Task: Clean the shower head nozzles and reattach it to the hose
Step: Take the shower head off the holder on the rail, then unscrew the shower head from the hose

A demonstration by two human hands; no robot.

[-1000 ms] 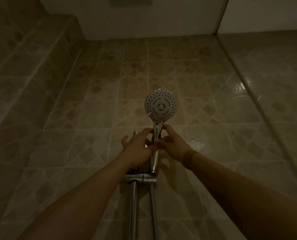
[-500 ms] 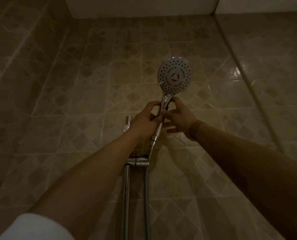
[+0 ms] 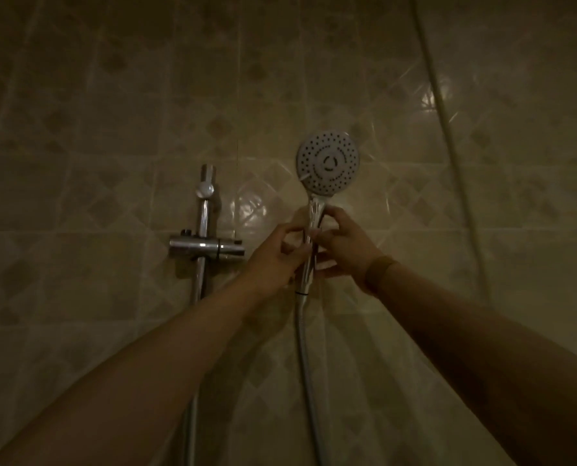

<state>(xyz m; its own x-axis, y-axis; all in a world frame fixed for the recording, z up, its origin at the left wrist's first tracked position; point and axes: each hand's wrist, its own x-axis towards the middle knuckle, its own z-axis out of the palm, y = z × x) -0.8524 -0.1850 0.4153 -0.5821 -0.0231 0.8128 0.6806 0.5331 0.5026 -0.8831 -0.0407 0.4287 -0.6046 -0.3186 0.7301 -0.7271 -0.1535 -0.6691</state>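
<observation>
- Shower head [image 3: 327, 163]: matt pale plastic face, shiny chrome handle.
- Hose [image 3: 305, 344]: smooth, dull silver.
- Rail [image 3: 202, 213]: polished metal.
- Wall tiles [image 3: 112, 129]: glossy, smooth glaze.

1. The shower head [image 3: 328, 162] stands upright in front of a dim tiled wall [image 3: 112, 129], its nozzle face turned toward the camera.
2. The left hand [image 3: 277, 255] and right hand [image 3: 346, 245] both hold its chrome handle, fingers curled round it from either side.
3. The hose [image 3: 305, 348] hangs down from the handle's lower end.
4. To the left, well apart, a chrome rail [image 3: 202, 216] carries a slider bracket [image 3: 207, 248].
</observation>
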